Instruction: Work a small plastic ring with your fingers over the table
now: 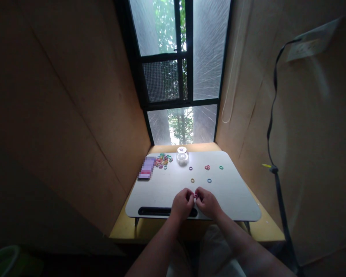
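Observation:
My left hand point(183, 202) and my right hand point(206, 202) meet over the front of the white lap table point(161, 194). Their fingertips are pinched together on a small pinkish-red hair tie point(195, 196), partly hidden by the fingers. Just beyond my hands lie single ring-shaped hair ties: a yellow one point(192, 180), a blue one point(209, 180), a purple one point(190, 168) and a green one point(221, 167). A small red cluster of hair ties point(207, 167) lies between the purple and green ones. A mixed-colour pile of hair ties point(163, 161) rests at the back left.
A clear round container point(182, 154) stands at the table's back edge. A blurred-out purple and pink flat object point(147, 168) lies at the left edge. The table's black slot point(154, 211) runs below my left hand. Walls flank both sides; a black cable point(272, 115) hangs at right.

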Demonstrator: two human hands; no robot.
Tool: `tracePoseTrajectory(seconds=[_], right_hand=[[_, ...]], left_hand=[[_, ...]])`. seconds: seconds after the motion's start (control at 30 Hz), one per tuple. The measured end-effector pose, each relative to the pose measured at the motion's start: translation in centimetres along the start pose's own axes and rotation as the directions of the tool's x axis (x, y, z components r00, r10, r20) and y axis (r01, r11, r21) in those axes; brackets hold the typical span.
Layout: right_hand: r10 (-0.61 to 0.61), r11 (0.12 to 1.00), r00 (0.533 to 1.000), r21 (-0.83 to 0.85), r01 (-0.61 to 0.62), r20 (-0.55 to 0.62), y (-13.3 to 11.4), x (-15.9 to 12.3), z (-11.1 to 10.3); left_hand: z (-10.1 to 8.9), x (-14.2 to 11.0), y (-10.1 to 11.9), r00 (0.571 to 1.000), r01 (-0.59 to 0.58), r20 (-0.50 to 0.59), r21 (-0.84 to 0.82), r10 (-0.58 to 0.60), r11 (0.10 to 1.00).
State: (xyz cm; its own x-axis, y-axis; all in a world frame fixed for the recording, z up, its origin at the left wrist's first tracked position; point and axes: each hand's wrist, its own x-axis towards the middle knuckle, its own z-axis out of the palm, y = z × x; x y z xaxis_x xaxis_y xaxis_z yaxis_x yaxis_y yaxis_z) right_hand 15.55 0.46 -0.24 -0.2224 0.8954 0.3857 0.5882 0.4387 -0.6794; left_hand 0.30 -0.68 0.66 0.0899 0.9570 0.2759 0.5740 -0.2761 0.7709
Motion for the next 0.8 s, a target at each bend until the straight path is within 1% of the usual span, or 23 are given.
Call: tracePoseTrajectory(seconds=[0.27,0.8], right_hand=[[-0.001,0.999,1.0,-0.041,0.001,0.005,0.02,0.17,0.11],[-0.023,1.0,1.0,-0.013,0.023,0.018,0.06,0.05,0.06]], left_hand=[[0.03,0.06,-0.1,1.0,0.004,-0.017,-0.004,-0.004,1.0],[0.03,0.11,-0.18,1.0,0.001,-0.025,-0.023,-0.001,1.0]])
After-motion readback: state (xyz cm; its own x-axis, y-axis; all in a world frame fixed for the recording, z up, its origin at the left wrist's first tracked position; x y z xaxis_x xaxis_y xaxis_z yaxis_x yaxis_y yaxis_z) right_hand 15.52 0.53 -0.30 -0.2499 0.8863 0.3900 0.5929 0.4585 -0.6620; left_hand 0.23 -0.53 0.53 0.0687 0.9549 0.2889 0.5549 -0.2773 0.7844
